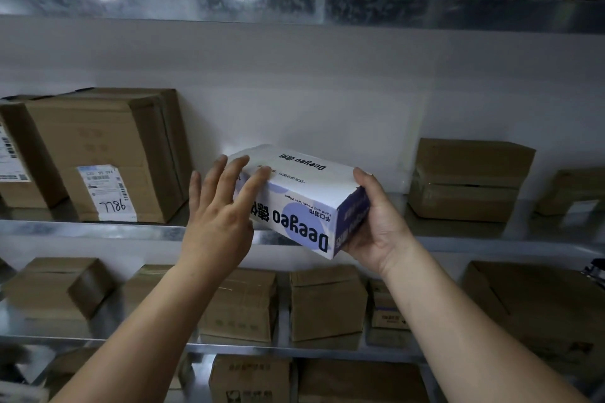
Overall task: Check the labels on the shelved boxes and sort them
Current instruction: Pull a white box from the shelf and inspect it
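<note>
Ideally, the right hand (376, 226), clamped round the three o'clock end of the wipes box (304, 193) above the middle shelf (98, 229), should bear its weight while the left hand (219, 216), fingers straight and spread on the nine o'clock end, rights the upside-down print.

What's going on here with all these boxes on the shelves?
A person is holding a white and blue wipes box at the middle shelf. The right hand grips its near end; the left hand touches its other end with straight fingers. Its print reads upside down. Cardboard boxes sit on the shelves.
</note>
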